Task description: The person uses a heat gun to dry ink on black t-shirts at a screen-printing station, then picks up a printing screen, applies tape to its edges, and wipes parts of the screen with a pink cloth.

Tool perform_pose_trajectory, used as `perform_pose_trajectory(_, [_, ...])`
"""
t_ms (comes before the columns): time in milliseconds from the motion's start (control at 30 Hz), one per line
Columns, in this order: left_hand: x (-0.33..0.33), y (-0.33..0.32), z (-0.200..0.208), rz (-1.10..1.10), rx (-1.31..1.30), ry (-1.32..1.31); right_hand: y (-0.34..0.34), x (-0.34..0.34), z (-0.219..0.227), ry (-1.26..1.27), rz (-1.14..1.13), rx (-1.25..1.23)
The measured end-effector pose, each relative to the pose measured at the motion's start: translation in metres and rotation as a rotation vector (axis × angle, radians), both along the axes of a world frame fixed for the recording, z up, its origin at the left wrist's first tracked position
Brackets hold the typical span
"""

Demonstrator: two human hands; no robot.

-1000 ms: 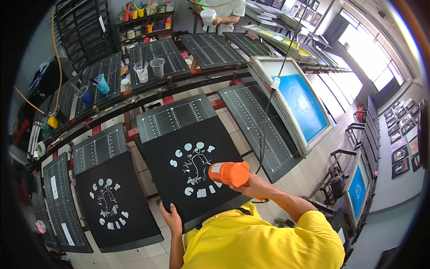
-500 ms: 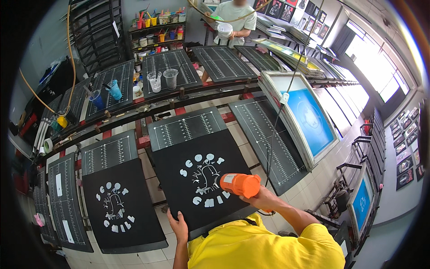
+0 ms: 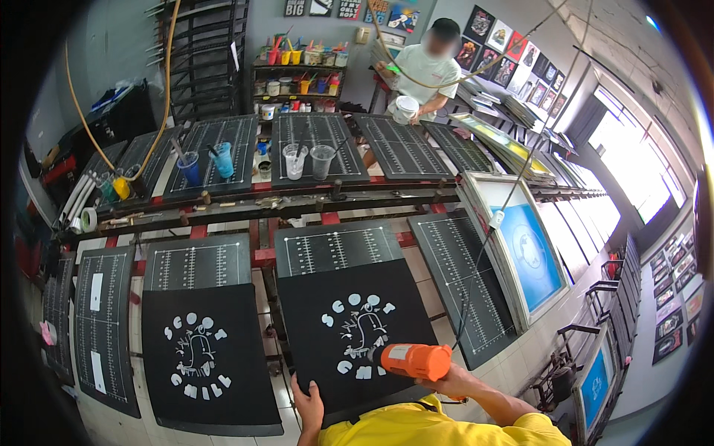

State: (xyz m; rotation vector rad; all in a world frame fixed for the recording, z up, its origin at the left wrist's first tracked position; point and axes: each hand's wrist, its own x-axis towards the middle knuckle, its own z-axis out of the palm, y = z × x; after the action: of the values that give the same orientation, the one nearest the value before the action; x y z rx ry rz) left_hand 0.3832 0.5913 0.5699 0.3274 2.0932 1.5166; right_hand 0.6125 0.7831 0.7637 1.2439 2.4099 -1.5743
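My right hand [image 3: 450, 383] grips an orange heat gun [image 3: 416, 361], its dark nozzle pointing left over the lower part of a white print. The print lies on a black cloth [image 3: 305, 320] spread over a dark printing board [image 3: 335, 245]. At the cloth's lower left corner, my left hand [image 3: 306, 401] clasps the edge, thumb on top; some fingers are hidden. To the left, a second black cloth [image 3: 160, 320] bears a like print on another board.
Behind the near boards runs a second row with plastic cups of ink [image 3: 223, 160]. A framed screen [image 3: 532, 253] leans at the right. Across the boards, a person [image 3: 424, 74] holds a white tub [image 3: 404, 110]. A cable hangs down beside the screen.
The view has tilted up, so the boards sit lower and more of the far person shows. My right hand keeps the heat gun over the print's lower part; my left hand stays at the edge.
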Motion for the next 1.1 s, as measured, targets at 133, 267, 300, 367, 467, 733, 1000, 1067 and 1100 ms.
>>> perform_pose_trajectory(133, [0.0, -0.005, -0.011, -0.017, 0.011, 0.068, -0.002, -0.011, 0.009, -0.085, -0.081, -0.133])
perform_pose_trajectory(267, [-0.003, -0.003, -0.001, -0.017, 0.054, 0.024, -0.003, -0.011, 0.006, -0.058, -0.117, -0.094])
perform_pose_trajectory(300, [-0.004, -0.002, 0.002, -0.018, 0.052, 0.018, -0.003, -0.013, 0.007, -0.076, -0.118, -0.085])
perform_pose_trajectory(367, [-0.005, -0.004, -0.001, -0.007, 0.104, -0.048, -0.003, -0.016, 0.007, -0.089, -0.074, -0.06])
perform_pose_trajectory(467, [0.0, -0.008, -0.023, -0.031, 0.004, 0.055, -0.008, -0.025, 0.014, -0.111, -0.021, -0.066])
perform_pose_trajectory(733, [-0.003, -0.001, -0.012, -0.023, 0.042, 0.106, -0.005, -0.021, 0.011, -0.118, 0.072, 0.077])
perform_pose_trajectory(1000, [-0.001, -0.004, -0.008, -0.046, -0.083, 0.207, 0.0, 0.0, -0.012, -0.136, -0.027, 0.005])
perform_pose_trajectory(1067, [-0.002, -0.002, -0.002, -0.064, -0.068, 0.199, 0.002, 0.008, -0.022, -0.106, -0.025, 0.011])
perform_pose_trajectory(1100, [-0.001, -0.003, -0.005, -0.069, -0.08, 0.212, 0.004, 0.009, -0.025, -0.117, -0.107, -0.055])
